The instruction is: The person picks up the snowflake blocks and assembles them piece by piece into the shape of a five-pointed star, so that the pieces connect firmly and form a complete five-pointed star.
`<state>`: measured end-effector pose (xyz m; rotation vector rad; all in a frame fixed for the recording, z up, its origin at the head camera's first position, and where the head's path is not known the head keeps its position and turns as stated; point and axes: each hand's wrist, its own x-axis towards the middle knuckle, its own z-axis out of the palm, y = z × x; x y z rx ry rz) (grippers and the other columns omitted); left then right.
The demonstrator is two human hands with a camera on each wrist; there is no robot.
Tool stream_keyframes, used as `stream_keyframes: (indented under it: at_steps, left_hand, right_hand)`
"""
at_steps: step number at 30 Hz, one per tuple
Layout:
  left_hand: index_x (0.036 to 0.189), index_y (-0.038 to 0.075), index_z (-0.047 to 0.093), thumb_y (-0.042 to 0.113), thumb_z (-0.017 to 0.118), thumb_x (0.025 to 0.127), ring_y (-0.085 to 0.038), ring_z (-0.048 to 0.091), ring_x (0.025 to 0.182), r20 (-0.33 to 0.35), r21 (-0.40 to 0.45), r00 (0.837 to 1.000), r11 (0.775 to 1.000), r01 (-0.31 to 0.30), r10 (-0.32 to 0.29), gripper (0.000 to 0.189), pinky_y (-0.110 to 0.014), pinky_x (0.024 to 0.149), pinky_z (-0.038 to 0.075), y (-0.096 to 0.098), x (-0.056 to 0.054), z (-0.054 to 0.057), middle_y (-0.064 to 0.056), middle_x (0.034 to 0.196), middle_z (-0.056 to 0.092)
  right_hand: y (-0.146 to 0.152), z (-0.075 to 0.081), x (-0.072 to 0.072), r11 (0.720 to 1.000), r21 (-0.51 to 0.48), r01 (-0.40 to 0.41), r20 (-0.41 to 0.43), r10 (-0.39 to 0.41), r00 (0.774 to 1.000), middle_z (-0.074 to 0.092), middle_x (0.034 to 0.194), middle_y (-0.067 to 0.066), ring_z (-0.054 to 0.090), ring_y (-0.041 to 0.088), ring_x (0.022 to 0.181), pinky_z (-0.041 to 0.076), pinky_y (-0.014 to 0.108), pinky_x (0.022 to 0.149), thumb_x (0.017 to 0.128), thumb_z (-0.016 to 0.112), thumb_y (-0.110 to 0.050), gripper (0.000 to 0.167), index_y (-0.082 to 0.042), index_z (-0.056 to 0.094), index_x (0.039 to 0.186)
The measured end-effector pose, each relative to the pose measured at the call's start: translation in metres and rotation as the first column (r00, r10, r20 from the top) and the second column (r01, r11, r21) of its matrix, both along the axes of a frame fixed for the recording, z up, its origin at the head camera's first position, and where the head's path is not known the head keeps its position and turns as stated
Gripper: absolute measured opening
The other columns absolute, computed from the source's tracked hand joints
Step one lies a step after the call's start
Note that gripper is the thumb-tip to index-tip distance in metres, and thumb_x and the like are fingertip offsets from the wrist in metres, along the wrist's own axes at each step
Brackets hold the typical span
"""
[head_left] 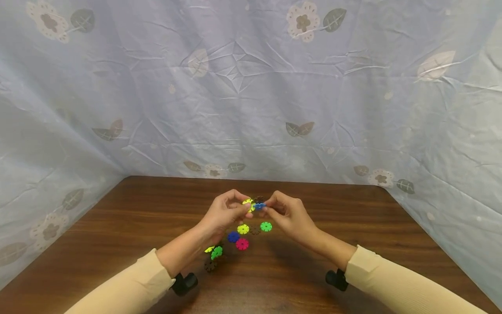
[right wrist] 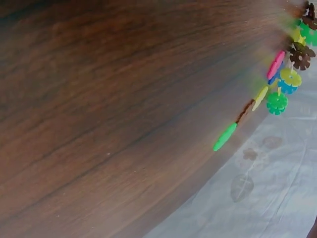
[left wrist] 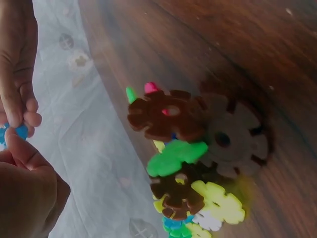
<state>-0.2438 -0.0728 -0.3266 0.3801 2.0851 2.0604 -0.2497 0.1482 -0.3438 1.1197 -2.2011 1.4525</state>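
Observation:
Both hands meet over the middle of the table in the head view. My left hand (head_left: 223,213) pinches a yellow notched plastic disc (head_left: 248,204) between thumb and fingers. A blue notched disc (head_left: 259,206) is pinched by the thumb and fingertips of my right hand (head_left: 292,216), its edge right at the yellow one. Behind these two, a brown disc (head_left: 258,199) shows partly. In the left wrist view the blue disc (left wrist: 21,131) sits between both hands' fingertips, partly covered by them.
Below the hands lie yellow (head_left: 243,229), brown (head_left: 255,230), green (head_left: 266,226), blue (head_left: 233,237) and pink discs (head_left: 242,244). Near my left forearm, several discs cluster, among them a green one (head_left: 217,253) and a brown one (head_left: 210,265). A patterned curtain (head_left: 235,109) surrounds the wooden table (head_left: 157,200).

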Motion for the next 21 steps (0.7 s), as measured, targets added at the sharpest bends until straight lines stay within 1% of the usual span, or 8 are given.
stream_keyframes:
  at_steps: [4,7,10,12,15,17,18,21]
  left_hand:
    - [0.117,0.001,0.056,0.007,0.062,0.104,-0.006,0.069,0.073,0.001,0.021,1.000,1.000,-0.012,0.012,0.015,-0.020,0.065,0.050,0.000,0.000,0.002,0.008,0.076,0.074]
    - [0.119,0.001,0.056,0.008,0.062,0.104,-0.007,0.069,0.075,0.003,0.002,1.000,1.000,-0.004,0.004,0.017,-0.020,0.066,0.051,-0.002,-0.002,0.003,0.006,0.078,0.076]
    - [0.121,0.001,0.056,0.012,0.062,0.105,-0.010,0.067,0.075,-0.008,-0.063,1.000,0.998,0.015,-0.016,0.020,-0.024,0.071,0.053,-0.004,-0.003,0.002,0.003,0.081,0.077]
    - [0.123,0.001,0.056,0.017,0.062,0.106,-0.011,0.069,0.078,-0.034,-0.125,0.999,0.992,0.034,-0.038,0.023,-0.027,0.074,0.054,-0.005,-0.003,0.001,-0.004,0.087,0.079]
    - [0.127,0.002,0.057,0.027,0.061,0.108,-0.014,0.069,0.086,-0.076,-0.211,0.993,0.975,0.074,-0.091,0.032,-0.028,0.073,0.055,-0.008,-0.003,0.000,-0.017,0.104,0.079]
    - [0.131,0.001,0.058,0.031,0.062,0.107,-0.015,0.069,0.092,-0.091,-0.246,0.989,0.965,0.092,-0.117,0.038,-0.027,0.071,0.055,-0.009,-0.002,-0.001,-0.022,0.115,0.075]
    - [0.133,0.002,0.059,0.033,0.063,0.107,-0.016,0.069,0.093,-0.092,-0.255,0.988,0.962,0.099,-0.126,0.041,-0.027,0.069,0.054,-0.010,-0.002,-0.001,-0.023,0.117,0.074]
    - [0.137,0.001,0.060,0.033,0.066,0.105,-0.015,0.066,0.088,-0.089,-0.266,0.987,0.958,0.106,-0.134,0.046,-0.026,0.066,0.052,-0.011,-0.002,0.000,-0.018,0.115,0.073]
  right_hand:
    - [-0.002,0.003,0.000,1.000,0.017,-0.021,-0.008,0.021,1.000,0.077,0.100,0.022,0.080,0.033,0.095,0.065,0.034,0.081,0.101,0.064,0.004,0.005,0.008,0.060,0.099]
    - [-0.001,0.006,-0.002,0.998,0.059,0.007,-0.035,-0.005,0.999,0.077,0.099,0.022,0.080,0.035,0.095,0.065,0.029,0.081,0.098,0.066,0.007,0.004,0.006,0.062,0.099]
    - [0.001,0.009,-0.005,0.993,0.105,0.044,-0.069,-0.037,0.997,0.077,0.099,0.020,0.080,0.032,0.094,0.064,0.027,0.082,0.095,0.069,0.008,0.008,0.002,0.065,0.097]
    - [0.003,0.009,-0.007,0.990,0.130,0.057,-0.090,-0.046,0.995,0.077,0.098,0.018,0.079,0.030,0.094,0.064,0.027,0.083,0.094,0.070,0.008,0.009,0.000,0.066,0.096]
    - [0.007,0.009,-0.010,0.987,0.152,0.055,-0.117,-0.037,0.992,0.078,0.099,0.015,0.078,0.028,0.094,0.064,0.028,0.085,0.094,0.069,0.009,0.011,-0.001,0.067,0.097]
    - [0.010,0.008,-0.012,0.986,0.162,0.047,-0.142,-0.024,0.990,0.078,0.101,0.012,0.078,0.027,0.095,0.064,0.027,0.087,0.094,0.069,0.010,0.013,-0.002,0.069,0.098]
    - [0.011,0.008,-0.013,0.986,0.164,0.039,-0.154,-0.013,0.988,0.078,0.101,0.012,0.077,0.027,0.094,0.063,0.027,0.087,0.094,0.069,0.011,0.014,-0.003,0.070,0.098]
    - [0.014,0.008,-0.016,0.987,0.163,0.002,-0.194,0.031,0.980,0.076,0.103,0.012,0.075,0.027,0.094,0.063,0.028,0.087,0.092,0.070,0.012,0.016,-0.002,0.072,0.100]
